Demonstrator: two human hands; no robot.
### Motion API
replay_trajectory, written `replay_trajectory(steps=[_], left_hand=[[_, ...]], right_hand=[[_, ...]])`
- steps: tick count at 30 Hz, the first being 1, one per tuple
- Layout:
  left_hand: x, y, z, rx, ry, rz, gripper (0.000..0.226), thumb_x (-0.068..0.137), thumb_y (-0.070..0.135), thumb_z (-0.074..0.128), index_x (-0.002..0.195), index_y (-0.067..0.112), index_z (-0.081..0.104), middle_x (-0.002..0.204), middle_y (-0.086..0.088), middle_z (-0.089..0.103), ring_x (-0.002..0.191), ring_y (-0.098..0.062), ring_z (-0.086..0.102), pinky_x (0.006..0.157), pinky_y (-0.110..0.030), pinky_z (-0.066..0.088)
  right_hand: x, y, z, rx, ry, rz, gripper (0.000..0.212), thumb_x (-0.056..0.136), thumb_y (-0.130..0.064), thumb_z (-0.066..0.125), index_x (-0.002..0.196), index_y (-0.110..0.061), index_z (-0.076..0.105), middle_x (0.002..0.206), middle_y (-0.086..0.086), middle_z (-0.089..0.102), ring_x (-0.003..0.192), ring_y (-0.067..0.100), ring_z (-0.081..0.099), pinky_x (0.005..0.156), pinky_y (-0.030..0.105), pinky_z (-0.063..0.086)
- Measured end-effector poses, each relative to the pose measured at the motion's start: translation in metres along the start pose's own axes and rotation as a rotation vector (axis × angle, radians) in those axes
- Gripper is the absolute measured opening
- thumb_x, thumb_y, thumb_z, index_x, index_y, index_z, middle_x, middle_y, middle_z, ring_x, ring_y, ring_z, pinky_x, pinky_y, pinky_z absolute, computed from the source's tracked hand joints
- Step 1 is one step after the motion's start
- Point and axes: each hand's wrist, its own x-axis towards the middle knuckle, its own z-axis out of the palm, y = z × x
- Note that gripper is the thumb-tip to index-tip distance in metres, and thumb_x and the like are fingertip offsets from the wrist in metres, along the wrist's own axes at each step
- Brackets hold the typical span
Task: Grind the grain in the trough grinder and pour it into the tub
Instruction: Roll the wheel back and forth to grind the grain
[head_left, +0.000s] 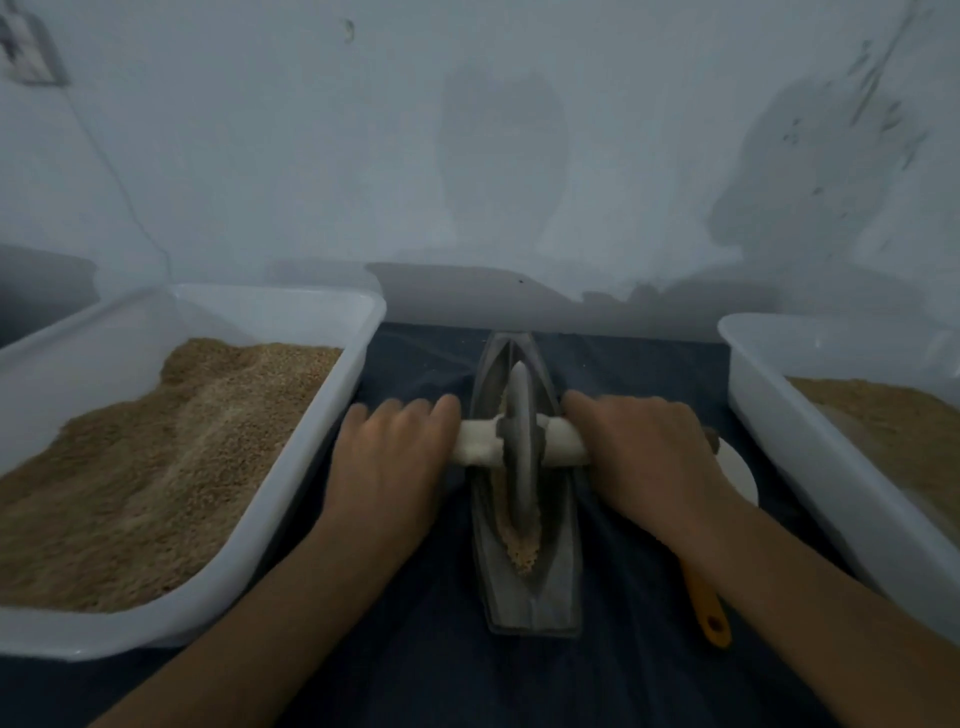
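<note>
A grey boat-shaped trough grinder (556, 561) lies lengthwise on a dark blue cloth in front of me. Its grey grinding wheel (519, 447) stands upright in the groove on a pale axle handle (475, 441). Pale crushed grain (522, 551) lies along the groove, mostly at the near end. My left hand (395, 462) rests over the axle's left end and my right hand (644, 452) over its right end, fingers laid forward. A white tub (291, 467) of brown grain stands at the left. Another white tub (779, 441) with grain stands at the right.
An orange-handled tool (709, 613) lies on the cloth under my right forearm, beside a white round dish (740, 478). A pale wall rises just behind the grinder. The dark cloth (426, 649) covers the surface between the tubs.
</note>
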Motion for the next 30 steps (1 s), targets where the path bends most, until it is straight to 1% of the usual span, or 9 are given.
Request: replay_trajectory(steps=[3,7,11,13,18,21,24,27,30], left_hand=[[-0.019,-0.005,-0.007,0.002,0.029,0.083,0.039,0.066,0.02,0.081,0.091,0.024,0.052,0.076,0.001,0.06,0.068,-0.026,0.058,0.062,-0.037,0.039],[0.003,-0.003,0.004,0.052,-0.064,-0.007,0.038,0.079,0.03,0.076,0.096,0.029,0.042,0.084,0.005,0.062,0.076,-0.022,0.061,0.065,-0.035,0.038],[0.06,0.001,0.025,0.093,-0.041,-0.149,0.026,0.089,0.024,0.068,0.097,0.026,0.044,0.09,0.001,0.066,0.085,-0.026,0.065,0.074,-0.037,0.039],[0.081,0.003,0.029,0.1,-0.007,-0.193,0.021,0.092,0.02,0.063,0.093,0.025,0.043,0.089,0.0,0.066,0.085,-0.027,0.064,0.075,-0.038,0.034],[0.061,0.001,0.026,0.032,0.023,-0.148,0.019,0.092,0.02,0.062,0.097,0.025,0.045,0.093,0.001,0.066,0.088,-0.027,0.062,0.075,-0.038,0.036],[0.018,-0.001,0.012,0.008,-0.013,-0.063,0.037,0.084,0.023,0.074,0.108,0.027,0.046,0.098,0.004,0.065,0.089,-0.024,0.061,0.078,-0.04,0.046],[-0.016,-0.005,-0.002,-0.018,0.017,0.035,0.043,0.073,0.017,0.082,0.1,0.025,0.05,0.085,0.003,0.06,0.075,-0.025,0.056,0.065,-0.039,0.043],[-0.029,-0.008,-0.008,-0.04,0.0,0.065,0.043,0.067,0.014,0.085,0.094,0.023,0.053,0.077,0.002,0.059,0.067,-0.025,0.056,0.058,-0.038,0.044],[-0.014,-0.006,0.001,-0.028,-0.056,0.0,0.039,0.075,0.02,0.082,0.095,0.026,0.048,0.08,0.004,0.062,0.07,-0.023,0.059,0.061,-0.036,0.044]], right_hand=[[-0.017,-0.001,-0.009,-0.047,0.022,-0.041,0.041,0.071,-0.035,0.08,0.093,-0.033,0.046,0.072,-0.01,0.059,0.054,0.015,0.049,0.049,0.026,0.028],[0.005,0.0,-0.006,-0.045,-0.074,0.035,0.031,0.08,-0.033,0.071,0.092,-0.035,0.043,0.07,-0.009,0.043,0.062,0.019,0.042,0.057,0.033,0.028],[0.063,0.013,0.009,0.025,-0.205,0.12,0.022,0.082,-0.034,0.072,0.098,-0.034,0.057,0.097,0.001,0.065,0.088,0.028,0.061,0.07,0.037,0.037],[0.083,0.02,0.015,0.039,-0.234,0.147,0.024,0.08,-0.034,0.076,0.096,-0.033,0.059,0.099,0.003,0.067,0.091,0.029,0.063,0.071,0.037,0.039],[0.064,0.012,0.015,0.013,-0.102,0.137,0.024,0.083,-0.033,0.073,0.102,-0.03,0.057,0.094,0.002,0.066,0.085,0.028,0.063,0.067,0.037,0.036],[0.026,0.0,0.003,-0.021,0.012,0.035,0.028,0.084,-0.031,0.071,0.1,-0.028,0.049,0.088,-0.002,0.066,0.075,0.026,0.064,0.059,0.034,0.034],[-0.007,-0.005,-0.012,-0.087,0.091,-0.077,0.045,0.064,-0.025,0.084,0.093,-0.025,0.049,0.073,-0.003,0.061,0.055,0.022,0.058,0.05,0.028,0.02],[-0.019,-0.005,-0.022,-0.056,0.146,-0.119,0.058,0.049,-0.02,0.089,0.09,-0.021,0.048,0.061,0.0,0.056,0.044,0.023,0.05,0.052,0.022,0.008],[-0.001,-0.002,-0.012,-0.075,0.115,-0.119,0.053,0.055,-0.025,0.088,0.089,-0.023,0.049,0.061,0.0,0.057,0.046,0.025,0.054,0.05,0.024,0.017]])
